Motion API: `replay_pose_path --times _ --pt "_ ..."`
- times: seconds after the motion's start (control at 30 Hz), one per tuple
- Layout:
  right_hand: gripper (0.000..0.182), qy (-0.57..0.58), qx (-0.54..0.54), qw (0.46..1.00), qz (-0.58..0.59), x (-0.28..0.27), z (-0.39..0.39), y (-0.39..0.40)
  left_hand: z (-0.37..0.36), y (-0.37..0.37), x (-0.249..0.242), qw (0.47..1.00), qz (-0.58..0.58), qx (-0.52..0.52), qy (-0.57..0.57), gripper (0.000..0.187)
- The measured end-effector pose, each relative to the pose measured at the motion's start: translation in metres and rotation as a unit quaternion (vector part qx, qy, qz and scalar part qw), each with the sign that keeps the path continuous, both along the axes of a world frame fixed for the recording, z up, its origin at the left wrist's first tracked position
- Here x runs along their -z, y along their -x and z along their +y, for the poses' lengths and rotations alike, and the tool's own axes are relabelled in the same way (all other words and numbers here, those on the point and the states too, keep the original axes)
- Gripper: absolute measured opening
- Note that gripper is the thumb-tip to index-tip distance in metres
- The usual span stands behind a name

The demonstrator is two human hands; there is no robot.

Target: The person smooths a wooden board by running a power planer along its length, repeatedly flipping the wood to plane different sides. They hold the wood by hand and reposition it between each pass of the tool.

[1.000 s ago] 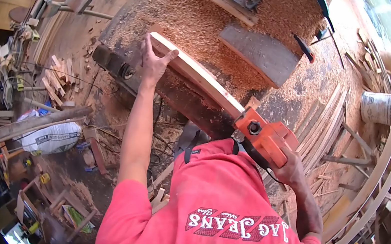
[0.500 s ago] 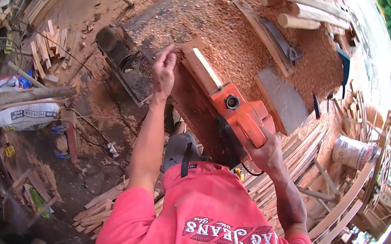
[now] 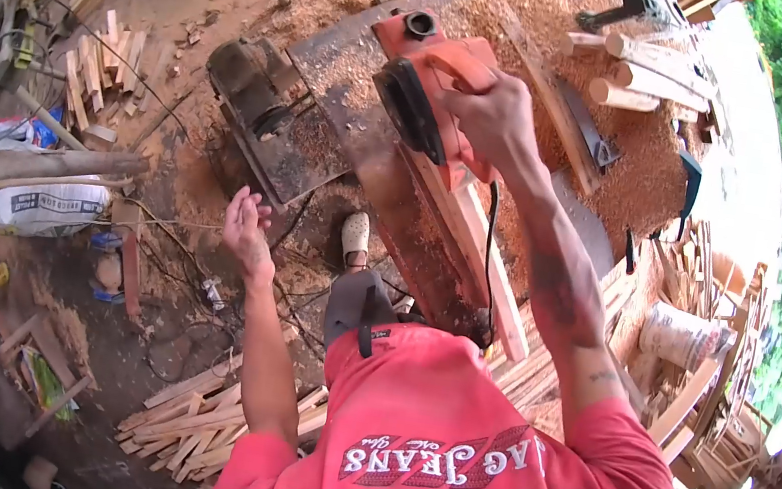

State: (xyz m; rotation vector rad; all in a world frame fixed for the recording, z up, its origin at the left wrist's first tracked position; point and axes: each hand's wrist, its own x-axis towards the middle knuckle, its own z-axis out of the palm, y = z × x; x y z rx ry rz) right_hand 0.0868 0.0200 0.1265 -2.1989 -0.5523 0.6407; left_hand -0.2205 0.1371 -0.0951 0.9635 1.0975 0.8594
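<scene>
While the right hand (image 3: 491, 118) grips the orange power planer (image 3: 443, 136) by its handle at upper centre of the frame, the left hand (image 3: 249, 231) is unloaded, fingers loosely curled, left of centre. Straight, square-edged timber (image 3: 501, 286) extends from the planer toward lower right; a black cord (image 3: 490, 249) trails over it. Coarse, curled shavings (image 3: 640, 170) litter the bench (image 3: 354, 118), near round-ended posts (image 3: 649, 84), upper right. Left of the bench stands a dusty machine (image 3: 243, 81). Contents of the pale bucket (image 3: 681, 334), right, and printed white sack (image 3: 43, 205), left, cannot be determined.
</scene>
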Motion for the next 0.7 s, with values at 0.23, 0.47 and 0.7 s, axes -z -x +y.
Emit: replay_pose_path --times 0.23,0.47,0.7 --pt "0.036 -0.065 0.088 0.993 -0.054 -0.049 -0.145 0.02 -0.055 -0.05 -0.017 0.955 0.123 0.095 -0.253 0.027" --pt "0.023 0.021 0.263 0.965 -0.006 -0.042 -0.366 0.108 -0.161 -0.168 -0.084 0.498 0.069 0.545 -0.671 0.063" --pt "0.017 0.0 0.479 0.878 0.004 -0.015 -0.517 0.22 -0.188 -0.214 -0.093 0.167 0.234 0.73 -0.62 0.051"
